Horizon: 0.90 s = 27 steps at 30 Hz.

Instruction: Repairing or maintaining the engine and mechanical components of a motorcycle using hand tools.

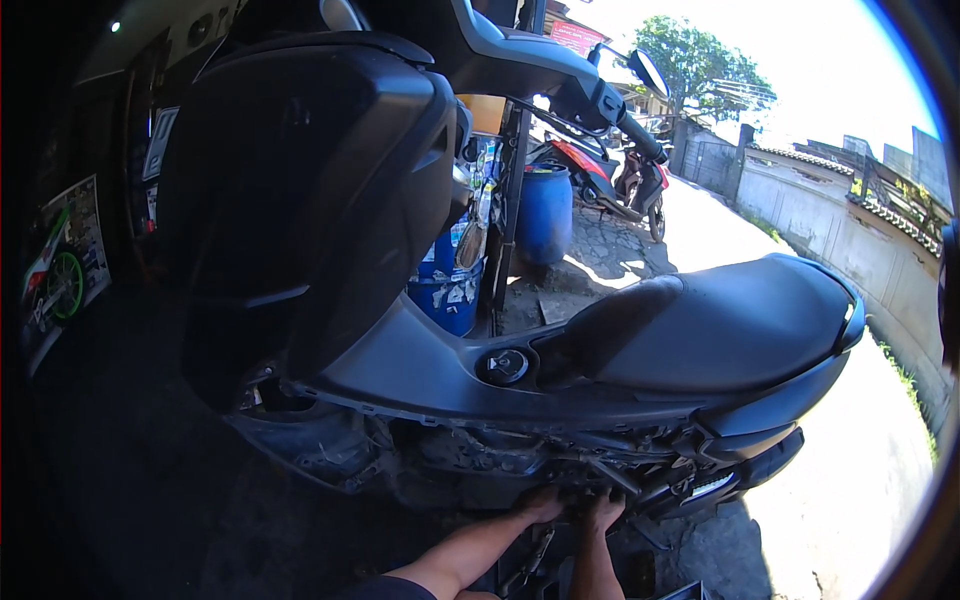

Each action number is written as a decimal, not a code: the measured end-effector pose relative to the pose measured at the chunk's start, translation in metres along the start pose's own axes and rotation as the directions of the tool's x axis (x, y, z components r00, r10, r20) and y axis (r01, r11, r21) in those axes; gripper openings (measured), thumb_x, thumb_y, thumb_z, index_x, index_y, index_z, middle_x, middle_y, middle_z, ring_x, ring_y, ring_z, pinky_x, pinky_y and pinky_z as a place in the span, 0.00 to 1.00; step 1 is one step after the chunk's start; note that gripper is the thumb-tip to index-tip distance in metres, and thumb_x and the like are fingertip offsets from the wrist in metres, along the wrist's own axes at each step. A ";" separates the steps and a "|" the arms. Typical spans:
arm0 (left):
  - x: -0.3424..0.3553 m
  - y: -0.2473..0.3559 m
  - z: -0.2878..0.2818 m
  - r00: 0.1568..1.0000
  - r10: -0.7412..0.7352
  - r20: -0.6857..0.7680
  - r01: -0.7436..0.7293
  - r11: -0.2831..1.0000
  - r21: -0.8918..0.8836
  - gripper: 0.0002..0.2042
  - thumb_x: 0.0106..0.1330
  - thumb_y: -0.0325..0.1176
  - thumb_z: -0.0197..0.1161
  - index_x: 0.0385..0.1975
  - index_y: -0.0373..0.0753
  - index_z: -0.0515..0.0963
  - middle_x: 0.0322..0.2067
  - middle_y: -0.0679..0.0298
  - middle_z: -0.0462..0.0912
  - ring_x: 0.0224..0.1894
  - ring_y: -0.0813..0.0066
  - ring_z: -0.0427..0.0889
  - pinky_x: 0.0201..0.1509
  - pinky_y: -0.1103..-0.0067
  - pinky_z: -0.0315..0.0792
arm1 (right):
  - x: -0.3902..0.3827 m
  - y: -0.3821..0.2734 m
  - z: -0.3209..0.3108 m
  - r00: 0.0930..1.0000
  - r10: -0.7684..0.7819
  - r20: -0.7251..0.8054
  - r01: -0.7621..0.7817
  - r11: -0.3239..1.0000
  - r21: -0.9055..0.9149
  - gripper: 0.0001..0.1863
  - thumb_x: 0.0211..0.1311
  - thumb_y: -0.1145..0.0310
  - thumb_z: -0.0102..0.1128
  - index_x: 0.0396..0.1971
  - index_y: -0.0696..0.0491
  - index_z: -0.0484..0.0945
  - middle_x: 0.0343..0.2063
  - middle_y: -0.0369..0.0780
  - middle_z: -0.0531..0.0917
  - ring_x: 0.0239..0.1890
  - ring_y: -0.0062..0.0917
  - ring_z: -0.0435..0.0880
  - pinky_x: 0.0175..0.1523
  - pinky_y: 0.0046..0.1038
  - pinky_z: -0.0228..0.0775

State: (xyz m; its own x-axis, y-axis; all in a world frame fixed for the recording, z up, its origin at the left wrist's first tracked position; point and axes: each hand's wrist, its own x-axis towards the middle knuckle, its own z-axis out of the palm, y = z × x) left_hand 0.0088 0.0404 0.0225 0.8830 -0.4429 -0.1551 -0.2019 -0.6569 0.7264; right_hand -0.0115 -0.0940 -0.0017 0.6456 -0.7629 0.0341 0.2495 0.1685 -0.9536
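Observation:
A dark scooter [400, 380] stands across the view, its front at the left and its long black seat [750, 325] at the right. Along its lower side the panels are off, and the frame tubes [612, 472] and dark inner parts show. My left hand [542, 505] reaches in low under the middle of the body, beside these exposed parts. Close on its right, my right hand [604, 508] is at the same low spot, just below a frame tube. Shadow and dark parts hide the fingers of both hands, so what they touch or hold cannot be made out.
Below my hands lie dark tools [530, 560] and a tray edge [685, 590]. Behind the scooter stand a blue drum [545, 215] and a red and black motorcycle [610, 180]. A pale wall [830, 215] runs along the right; the left side is deep in shadow.

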 end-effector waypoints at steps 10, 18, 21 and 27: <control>-0.006 0.002 -0.002 1.000 -0.001 -0.010 0.000 0.999 -0.037 0.29 0.64 0.57 0.49 0.56 0.41 0.74 0.54 0.47 0.75 0.57 0.50 0.74 0.60 0.64 0.66 | 0.002 -0.030 0.001 0.999 0.009 0.048 0.033 0.606 -0.794 0.22 0.52 0.56 0.61 0.36 0.61 0.81 0.36 0.53 0.84 0.45 0.44 0.82 0.48 0.39 0.73; -0.004 0.005 -0.004 1.000 -0.003 0.008 0.003 1.000 -0.016 0.28 0.66 0.56 0.46 0.56 0.43 0.73 0.55 0.48 0.75 0.59 0.50 0.72 0.62 0.64 0.64 | 0.012 -0.019 0.003 0.999 0.032 0.004 -0.008 0.381 -0.924 0.19 0.51 0.60 0.65 0.36 0.61 0.81 0.39 0.52 0.84 0.44 0.45 0.83 0.46 0.39 0.77; -0.001 0.000 -0.003 1.000 0.017 0.011 -0.017 0.999 -0.031 0.31 0.65 0.59 0.45 0.58 0.43 0.71 0.57 0.48 0.72 0.61 0.50 0.70 0.63 0.63 0.63 | 0.005 -0.032 0.011 0.989 0.084 -0.121 -0.146 0.451 -0.881 0.19 0.51 0.59 0.64 0.36 0.60 0.80 0.40 0.51 0.83 0.46 0.44 0.83 0.48 0.39 0.77; 0.009 -0.016 0.008 0.998 0.058 0.013 -0.058 0.998 -0.004 0.34 0.64 0.63 0.42 0.60 0.43 0.70 0.58 0.48 0.71 0.61 0.50 0.69 0.63 0.63 0.62 | -0.006 -0.039 0.017 0.976 0.099 -0.193 -0.217 0.448 -0.867 0.17 0.52 0.61 0.63 0.36 0.60 0.80 0.40 0.52 0.83 0.45 0.44 0.83 0.48 0.39 0.76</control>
State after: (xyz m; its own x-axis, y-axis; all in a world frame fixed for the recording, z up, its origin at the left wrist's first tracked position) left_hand 0.0169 0.0416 0.0039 0.8642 -0.4883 -0.1213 -0.2512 -0.6277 0.7368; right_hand -0.0132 -0.0854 0.0406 0.5153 -0.8488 -0.1188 -0.6542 -0.3000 -0.6943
